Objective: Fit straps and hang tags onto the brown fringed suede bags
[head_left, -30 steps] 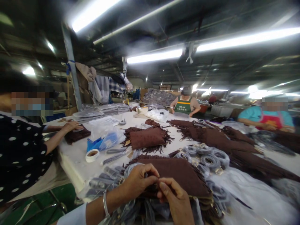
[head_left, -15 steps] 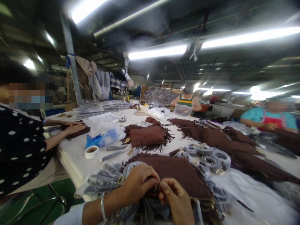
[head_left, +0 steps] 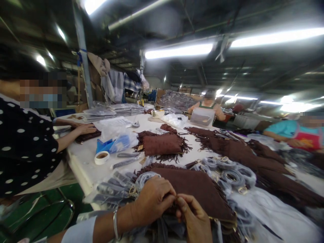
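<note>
**Hands.** The left hand is curled nearly closed, with thumb and fingertips pinching the near edge of the brown fringed bag. The right hand meets it at the same spot, thumb and forefinger pressed together on that edge. Any small part between the fingers is hidden, so I cannot tell what it is.

**Position.** The bag lies flat on the white desk, directly before the person. It tops a pile of like pieces, and gold fittings show at its near right corner.

**Progress, as judged.** The work is at the bag's edge and looks unfinished. Beyond the bag a second bag lies alone. To the right of the bag and beyond it, a long row of brown pieces covers the desk. Whether these are finished cannot be told.

**Containers.**
- Just right of the bag, coiled straps sit wrapped in clear film.
- Left of the bag, flat plastic sleeves hold dark straps, and further left lies a tape roll.
- Beyond and left of the bag, a clear sack holds something blue that cannot be identified.
- Far beyond the bag, a co-worker holds a clear tub whose contents are unclear.
- Well left of the bag, another co-worker's hand rests on a brown piece.
</note>
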A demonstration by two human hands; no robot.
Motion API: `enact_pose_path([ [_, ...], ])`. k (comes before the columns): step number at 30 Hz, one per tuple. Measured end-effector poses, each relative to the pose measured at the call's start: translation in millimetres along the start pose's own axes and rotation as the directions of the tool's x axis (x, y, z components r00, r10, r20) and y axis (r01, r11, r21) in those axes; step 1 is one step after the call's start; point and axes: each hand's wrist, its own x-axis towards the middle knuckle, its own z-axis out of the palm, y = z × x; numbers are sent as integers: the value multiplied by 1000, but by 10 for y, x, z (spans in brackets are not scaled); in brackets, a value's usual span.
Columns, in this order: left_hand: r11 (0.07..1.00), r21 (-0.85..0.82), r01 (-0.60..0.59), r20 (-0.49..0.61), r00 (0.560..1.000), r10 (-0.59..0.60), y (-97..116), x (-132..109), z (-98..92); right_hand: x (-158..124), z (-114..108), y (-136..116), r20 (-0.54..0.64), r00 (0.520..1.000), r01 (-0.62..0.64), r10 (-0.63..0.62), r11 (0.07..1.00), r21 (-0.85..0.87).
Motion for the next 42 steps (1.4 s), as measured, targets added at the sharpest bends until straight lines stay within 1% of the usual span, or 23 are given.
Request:
enact_pose_path([
  [5,999,27,-24,10,1000,24,-31,-29,7,-4,-5,-35,18,1000,21,-20,996,-83],
  [8,995,69,-65,43,997,62,-42,-40,-6,24,-45,-95,104,995,4,9,992,-122],
  [10,992,82,-98,73,993,92,-44,-42,-15,60,-84,-128,191,980,-27,52,991,-133],
  [12,989,80,-123,97,989,115,-42,-38,-22,99,-123,-142,252,964,-57,86,991,-119],
  [16,985,84,-154,135,981,141,-31,-24,-30,152,-183,-116,310,943,-98,117,992,-75],
  [22,976,135,-173,213,967,142,-39,-15,-30,211,-228,-112,419,892,-157,171,985,-70],
  [26,970,164,-180,232,963,139,-30,1,-12,240,-238,-125,444,874,-199,197,979,-43],
  [32,962,231,-147,236,968,91,-3,5,42,260,-267,-128,475,847,-244,240,968,-53],
  [37,973,200,-119,238,969,69,6,-1,59,264,-261,-133,476,846,-254,240,967,-35],
  [42,977,192,-96,226,973,51,-6,9,65,254,-250,-140,456,848,-272,269,960,-61],
])
